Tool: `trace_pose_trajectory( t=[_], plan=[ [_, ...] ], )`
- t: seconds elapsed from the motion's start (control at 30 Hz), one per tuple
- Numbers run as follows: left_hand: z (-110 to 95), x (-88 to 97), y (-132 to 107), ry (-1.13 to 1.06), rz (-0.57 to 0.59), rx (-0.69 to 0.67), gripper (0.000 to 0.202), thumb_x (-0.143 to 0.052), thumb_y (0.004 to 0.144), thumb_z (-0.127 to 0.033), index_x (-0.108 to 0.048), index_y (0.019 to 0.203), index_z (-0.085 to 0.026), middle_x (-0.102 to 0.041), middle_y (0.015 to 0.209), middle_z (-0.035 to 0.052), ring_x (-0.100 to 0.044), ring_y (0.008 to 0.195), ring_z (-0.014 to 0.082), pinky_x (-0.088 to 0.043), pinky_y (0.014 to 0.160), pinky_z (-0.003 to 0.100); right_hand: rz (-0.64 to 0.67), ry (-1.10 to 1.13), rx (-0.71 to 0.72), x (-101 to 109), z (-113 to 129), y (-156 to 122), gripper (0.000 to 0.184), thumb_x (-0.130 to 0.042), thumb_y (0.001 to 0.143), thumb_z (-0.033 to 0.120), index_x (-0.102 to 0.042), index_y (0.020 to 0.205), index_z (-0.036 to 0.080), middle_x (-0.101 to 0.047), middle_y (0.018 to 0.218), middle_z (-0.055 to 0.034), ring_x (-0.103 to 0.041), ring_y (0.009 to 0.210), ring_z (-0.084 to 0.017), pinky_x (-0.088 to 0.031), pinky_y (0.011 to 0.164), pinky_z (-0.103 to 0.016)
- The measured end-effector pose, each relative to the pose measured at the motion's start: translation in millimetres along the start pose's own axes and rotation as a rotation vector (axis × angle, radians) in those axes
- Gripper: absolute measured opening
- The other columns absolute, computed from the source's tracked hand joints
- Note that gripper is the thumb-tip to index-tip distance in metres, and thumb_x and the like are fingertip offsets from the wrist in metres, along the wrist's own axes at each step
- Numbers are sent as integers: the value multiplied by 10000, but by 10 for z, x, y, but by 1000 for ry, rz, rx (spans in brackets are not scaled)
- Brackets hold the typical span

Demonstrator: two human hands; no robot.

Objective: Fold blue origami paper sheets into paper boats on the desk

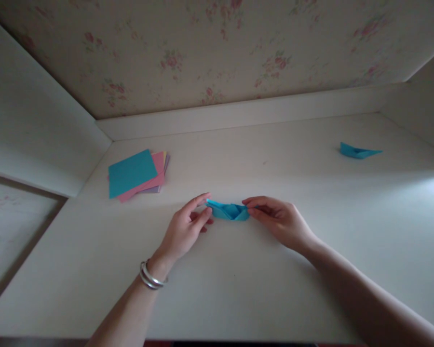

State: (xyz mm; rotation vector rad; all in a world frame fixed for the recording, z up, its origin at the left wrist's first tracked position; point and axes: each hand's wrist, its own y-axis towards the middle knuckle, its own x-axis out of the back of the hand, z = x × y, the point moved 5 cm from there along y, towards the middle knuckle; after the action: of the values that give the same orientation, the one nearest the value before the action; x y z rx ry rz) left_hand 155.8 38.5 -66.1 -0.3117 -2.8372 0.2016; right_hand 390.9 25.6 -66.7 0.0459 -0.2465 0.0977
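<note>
A small blue folded paper boat [229, 211] is held level between my two hands, near the middle of the white table. My left hand [188, 221] pinches its left tip between thumb and forefinger. At the other tip, the thumb and fingers of my right hand [280, 219] are closed on the paper. The boat's hollow middle faces up and toward me. Whether its underside touches the table I cannot tell.
Coloured paper sheets [132, 172], blue on top, with pink, yellow and purple below, lie at the back left. Another blue paper boat [359, 152] rests at the back right. Behind the white table [217, 294] runs a low ledge [238, 113] against flowered wallpaper.
</note>
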Motion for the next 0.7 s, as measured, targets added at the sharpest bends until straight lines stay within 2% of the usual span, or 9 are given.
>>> trace_pose_trajectory(
  t=[0.13,0.23,0.3,0.4,0.47,0.7],
  plan=[
    [-59,-12,-34,-156,-13,13,443,-659,901,-456,-650,1262,-199,-706,1078,83,-718,743,171,-592,560,236,2,119,-28,15,45,15,257,-723,832,433,-762,916,193,-762,1116,-117,-733,948,-243,-585,818,-351],
    [-86,-20,-55,-210,-5,-5,506,-704,875,-432,-598,1329,-233,-674,1127,68,-712,737,157,-598,556,241,14,155,-26,12,53,24,282,-746,813,454,-764,908,189,-759,1120,-124,-729,960,-247,-580,829,-353],
    [-92,-25,-63,-206,9,-18,498,-699,880,-434,-604,1325,-233,-692,1066,57,-713,734,160,-604,562,247,27,159,-35,6,42,25,280,-746,817,451,-770,922,192,-758,1125,-120,-725,964,-246,-574,835,-355],
    [-70,-27,-63,-163,29,-1,363,-672,899,-447,-707,1143,-181,-727,837,37,-713,704,167,-610,582,243,35,154,-69,6,14,24,299,-743,820,444,-779,978,193,-766,1079,-108,-722,901,-228,-569,783,-342],
    [-52,-21,-56,-153,28,13,315,-686,892,-440,-734,1043,-169,-736,779,32,-717,698,167,-614,601,236,31,155,-86,12,6,23,318,-740,824,436,-776,1022,190,-771,1012,-95,-708,834,-205,-557,721,-319],
    [-48,12,-36,-155,-23,-23,286,-747,847,-409,-733,1006,-172,-775,865,38,-731,708,159,-624,648,238,32,201,-105,24,39,15,364,-754,810,402,-746,1096,177,-725,774,-38,-644,686,-163,-494,602,-272]
  ],
)
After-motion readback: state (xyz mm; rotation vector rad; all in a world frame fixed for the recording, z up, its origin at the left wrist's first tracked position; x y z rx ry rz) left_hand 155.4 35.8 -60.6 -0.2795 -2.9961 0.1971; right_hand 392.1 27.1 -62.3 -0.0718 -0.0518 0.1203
